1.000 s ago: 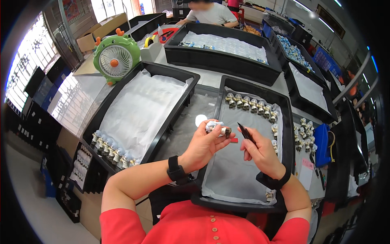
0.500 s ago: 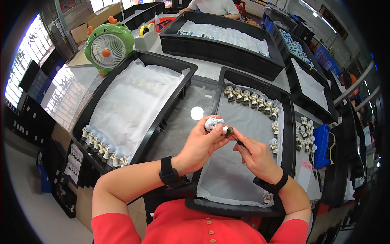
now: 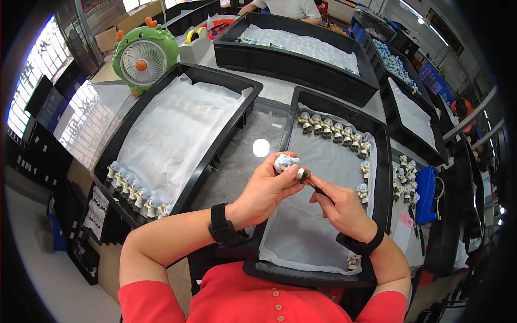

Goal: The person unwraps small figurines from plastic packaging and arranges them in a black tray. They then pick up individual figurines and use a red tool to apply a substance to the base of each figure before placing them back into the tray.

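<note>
A small pale-blue-haired figurine lies tilted in my left hand, its fingers closed around the body and the thumb pressed on top. In my right hand is a thin dark pen-like tool; its tip meets the figurine's dark base, and its exact kind does not show. Both hands are above the right black tray, which is lined with pale sheeting. Figurines of the same kind stand along that tray's far and right sides. Another row of figurines lines the near end of the left black tray.
A green fan stands behind the left tray. Across the back is a large black tray with wrapped pieces. To the right are more figurines, a blue box and pens. A person sits at the far side.
My hands and the figurine hold almost the same pose. The right hand and tool have shifted very slightly against the base, and the view has tilted a little.
</note>
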Demonstrator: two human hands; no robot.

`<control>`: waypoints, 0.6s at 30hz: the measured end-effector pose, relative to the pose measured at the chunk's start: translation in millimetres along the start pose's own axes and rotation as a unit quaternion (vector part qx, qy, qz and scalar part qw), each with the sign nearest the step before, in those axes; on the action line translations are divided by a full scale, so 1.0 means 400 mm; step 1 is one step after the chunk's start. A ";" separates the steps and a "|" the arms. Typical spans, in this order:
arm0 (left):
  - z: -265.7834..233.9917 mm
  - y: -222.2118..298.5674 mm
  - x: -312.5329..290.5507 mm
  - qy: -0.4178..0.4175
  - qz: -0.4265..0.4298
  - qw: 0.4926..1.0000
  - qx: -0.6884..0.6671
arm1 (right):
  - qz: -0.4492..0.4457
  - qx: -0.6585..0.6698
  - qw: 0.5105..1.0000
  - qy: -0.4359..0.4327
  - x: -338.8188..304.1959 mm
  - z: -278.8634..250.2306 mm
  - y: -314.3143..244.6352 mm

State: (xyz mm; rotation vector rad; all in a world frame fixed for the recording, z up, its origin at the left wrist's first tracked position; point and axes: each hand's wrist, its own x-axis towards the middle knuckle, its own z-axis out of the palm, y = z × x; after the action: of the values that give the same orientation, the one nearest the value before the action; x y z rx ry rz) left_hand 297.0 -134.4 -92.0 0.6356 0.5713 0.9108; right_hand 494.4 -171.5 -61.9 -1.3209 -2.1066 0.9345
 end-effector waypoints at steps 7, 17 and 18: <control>-0.002 0.000 0.001 0.001 -0.005 1.000 0.004 | 0.045 0.029 0.998 -0.019 0.001 -0.011 -0.017; 0.000 0.001 0.001 0.000 -0.007 1.000 0.012 | 0.026 0.013 1.000 -0.009 -0.002 -0.009 -0.010; 0.000 0.000 0.001 0.001 -0.008 1.000 0.012 | 0.025 0.009 1.000 -0.008 -0.002 -0.008 -0.012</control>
State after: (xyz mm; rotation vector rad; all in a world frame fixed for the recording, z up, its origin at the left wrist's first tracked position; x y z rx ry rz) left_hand 297.1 -134.1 -91.8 0.6508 0.5892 0.8910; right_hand 494.2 -172.6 -56.2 -1.3670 -2.0810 0.9842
